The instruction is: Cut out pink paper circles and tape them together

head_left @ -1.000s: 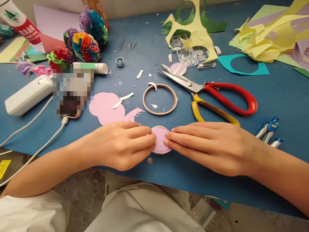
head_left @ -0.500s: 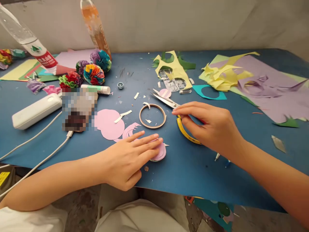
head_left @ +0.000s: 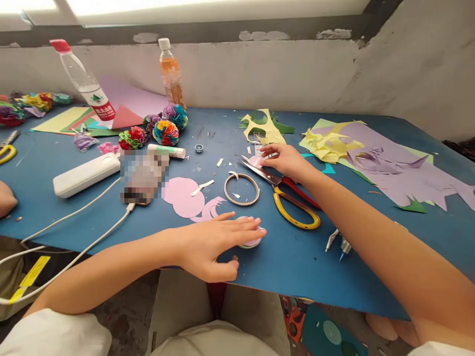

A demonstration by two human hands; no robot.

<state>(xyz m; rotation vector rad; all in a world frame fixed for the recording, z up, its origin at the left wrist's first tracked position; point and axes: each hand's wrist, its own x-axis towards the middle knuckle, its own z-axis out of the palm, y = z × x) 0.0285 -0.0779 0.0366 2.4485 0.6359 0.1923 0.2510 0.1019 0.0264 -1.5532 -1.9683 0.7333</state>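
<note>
My left hand [head_left: 218, 244] lies flat with fingers spread over a small round stack of pink paper [head_left: 251, 241] near the table's front edge. My right hand [head_left: 282, 160] reaches past the scissors [head_left: 276, 184], its fingertips at a small pink paper circle [head_left: 256, 161]; its fingers are bent, and whether they grip the circle is unclear. The scissors lie on the table, blades partly apart, with one yellow and one red handle. Between the hands is a tape ring [head_left: 242, 203]. Pink paper circles [head_left: 184, 197] and curled pink scraps [head_left: 210, 209] lie left of it.
At left are a phone [head_left: 144, 175], a white power bank [head_left: 87, 175] with cables, a glue stick [head_left: 166, 151] and paper flowers [head_left: 166, 132]. Two bottles [head_left: 100, 101] stand behind. Purple paper [head_left: 393, 168] and yellow scraps [head_left: 330, 143] lie right; pens [head_left: 344, 247] lie near the front.
My right hand has moved forward and left from the scissors' handles to the small pink circle. My left hand stays over the stack, its thumb now more spread. The view has tilted up.
</note>
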